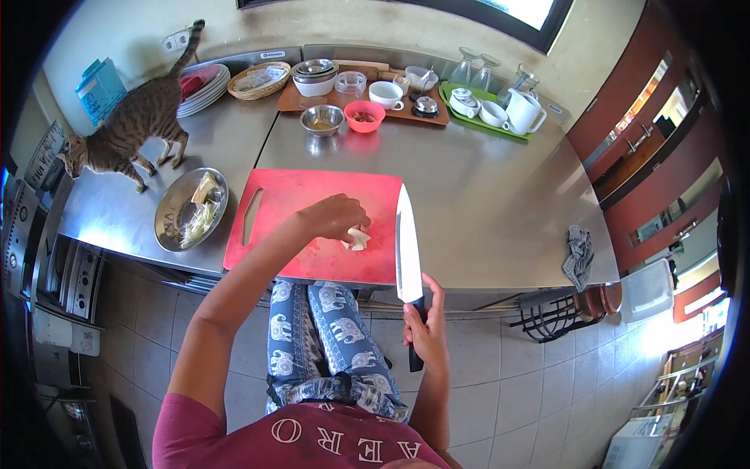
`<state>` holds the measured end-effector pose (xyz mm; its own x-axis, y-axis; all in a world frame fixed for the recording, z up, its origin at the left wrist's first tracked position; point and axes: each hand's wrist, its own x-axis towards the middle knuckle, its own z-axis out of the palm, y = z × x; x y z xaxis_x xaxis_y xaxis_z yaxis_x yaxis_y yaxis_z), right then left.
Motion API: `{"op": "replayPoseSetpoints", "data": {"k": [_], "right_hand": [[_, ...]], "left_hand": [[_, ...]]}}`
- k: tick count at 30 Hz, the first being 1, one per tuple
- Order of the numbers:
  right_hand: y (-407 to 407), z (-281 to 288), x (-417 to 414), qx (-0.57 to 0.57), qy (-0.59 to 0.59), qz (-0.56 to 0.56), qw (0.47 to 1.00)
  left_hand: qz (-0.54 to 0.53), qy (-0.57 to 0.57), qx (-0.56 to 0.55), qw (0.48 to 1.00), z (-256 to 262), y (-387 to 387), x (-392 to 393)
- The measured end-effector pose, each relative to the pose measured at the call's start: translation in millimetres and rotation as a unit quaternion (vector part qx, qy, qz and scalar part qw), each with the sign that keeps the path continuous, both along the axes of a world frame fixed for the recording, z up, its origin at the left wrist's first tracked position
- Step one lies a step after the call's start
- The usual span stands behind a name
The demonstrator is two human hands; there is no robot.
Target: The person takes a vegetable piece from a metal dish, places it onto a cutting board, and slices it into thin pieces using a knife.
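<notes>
On a steel counter lies a red cutting board (304, 187) with a handle slot at its left. My left hand (337, 218) is over the board, its fingers on a small pale piece of food (357, 239). My right hand (426, 331) grips the black handle of a large chef's knife (409, 246), just past the board's front right corner. The blade points away from me, flat side up, along the board's right edge. Left of the board stands a steel bowl (166, 225) with thin pale shreds (199, 223) and a larger pale chunk (205, 187).
A tabby cat (135, 117) stands on the counter behind the steel bowl. Beyond the board are a small steel bowl (321, 133), a red bowl (364, 126), a wooden tray (293, 102) and a green tray (480, 126) with white crockery. A checkered cloth (578, 258) hangs over the right edge.
</notes>
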<state>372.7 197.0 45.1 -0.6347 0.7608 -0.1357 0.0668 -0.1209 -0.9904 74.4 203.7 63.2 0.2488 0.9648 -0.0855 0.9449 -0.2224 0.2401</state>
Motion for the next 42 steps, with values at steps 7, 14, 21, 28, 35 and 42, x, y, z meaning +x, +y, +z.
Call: {"op": "replayPoseSetpoints", "data": {"k": [7, 14, 21, 28, 35, 42], "right_hand": [[2.6, 1.4, 4.7, 0.002, 0.007, -0.005, 1.0], [3.0, -4.9, -6.3, -0.01, 0.005, -0.01, 1.0], [10.4, -1.8, -25.5, 0.028, 0.014, 0.032, 0.999], [10.4, 6.9, -41.3, 0.034, 0.065, 0.042, 0.996], [1.9, 1.3, -37.5, 0.041, 0.065, 0.05, 0.996], [4.0, -6.9, -32.5, 0.049, 0.017, 0.043, 0.998]], "left_hand": [[0.029, -0.047, -0.008, 0.998, 16.6, 3.6, -0.8], [0.174, -0.073, 0.035, 0.981, 8.6, -21.2, -22.4], [0.3, -0.113, 0.076, 0.944, -19.4, -30.3, -28.9], [0.347, -0.169, 0.118, 0.915, -23.5, -41.4, -23.4], [0.316, -0.107, 0.097, 0.938, -29.7, -36.8, -4.5], [0.351, -0.128, 0.073, 0.925, -23.9, -36.5, 0.0]]}}
